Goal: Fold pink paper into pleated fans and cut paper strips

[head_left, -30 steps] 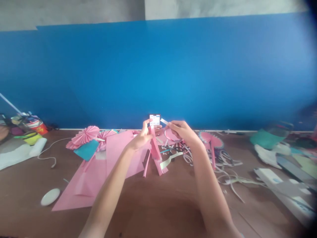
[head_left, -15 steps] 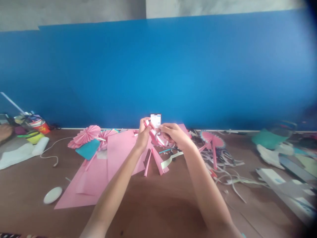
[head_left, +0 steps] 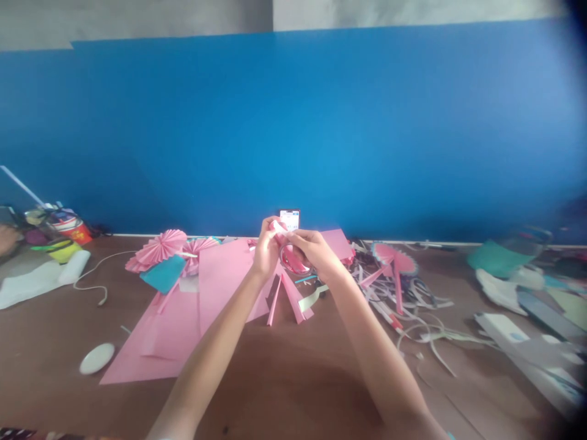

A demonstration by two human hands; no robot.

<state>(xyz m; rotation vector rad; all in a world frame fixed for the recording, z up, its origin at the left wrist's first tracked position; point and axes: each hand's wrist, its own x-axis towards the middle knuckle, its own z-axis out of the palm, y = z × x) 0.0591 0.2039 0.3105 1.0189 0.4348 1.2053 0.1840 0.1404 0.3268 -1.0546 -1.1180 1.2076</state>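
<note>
My left hand (head_left: 266, 245) is closed on a small folded pink paper piece (head_left: 278, 228), raised over the far part of the table. My right hand (head_left: 312, 247) has its fingers pinched at the same piece, and a roll of tape (head_left: 293, 260) hangs from it below the fingers. Behind the hands a phone (head_left: 290, 218) stands upright with its screen lit. Two folded pink strips (head_left: 293, 296) lie under the hands, and large pink sheets (head_left: 222, 275) spread to their left.
Pink pleated fans (head_left: 162, 245) and a teal piece (head_left: 164, 275) lie left. A white oval object (head_left: 97, 359) is near the sheets. Paper scraps (head_left: 431, 305) and a pink fan shape (head_left: 395, 260) lie right. A person's hand (head_left: 7, 238) shows at the far left edge.
My right hand has moved slightly left and closer to my left hand, up to the pink piece. The tape roll has shifted left with it.
</note>
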